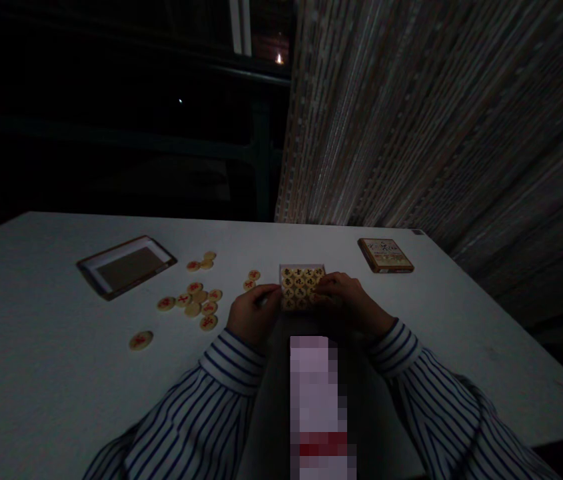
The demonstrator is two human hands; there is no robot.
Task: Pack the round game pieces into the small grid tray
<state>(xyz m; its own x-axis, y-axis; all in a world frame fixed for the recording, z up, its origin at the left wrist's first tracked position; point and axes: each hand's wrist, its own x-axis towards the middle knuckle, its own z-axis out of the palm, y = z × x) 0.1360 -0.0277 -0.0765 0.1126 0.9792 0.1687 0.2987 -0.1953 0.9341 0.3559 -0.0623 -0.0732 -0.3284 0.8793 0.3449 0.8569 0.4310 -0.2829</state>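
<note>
A small open box (pixel 302 267) stands in front of me, filled with rows of round xiangqi pieces (pixel 300 291) bearing black characters. My left hand (pixel 256 310) grips the box's left side between thumb and fingers. At its right side, the closed fingers of my right hand (pixel 348 297) curl over the edge and the rightmost pieces; what they pinch is hidden. Left of the box lie loose xiangqi pieces (pixel 194 289), several with red characters up and some blank side up. One red piece (pixel 141 340) lies apart, nearer to me.
An open tray-like box lid (pixel 111 283) rests at the left of the white table (pixel 61 387). A flat printed box (pixel 386 257) lies at the back right. Behind the table hangs a string curtain (pixel 361 120). A blurred-out patch covers the front middle. The light is dim.
</note>
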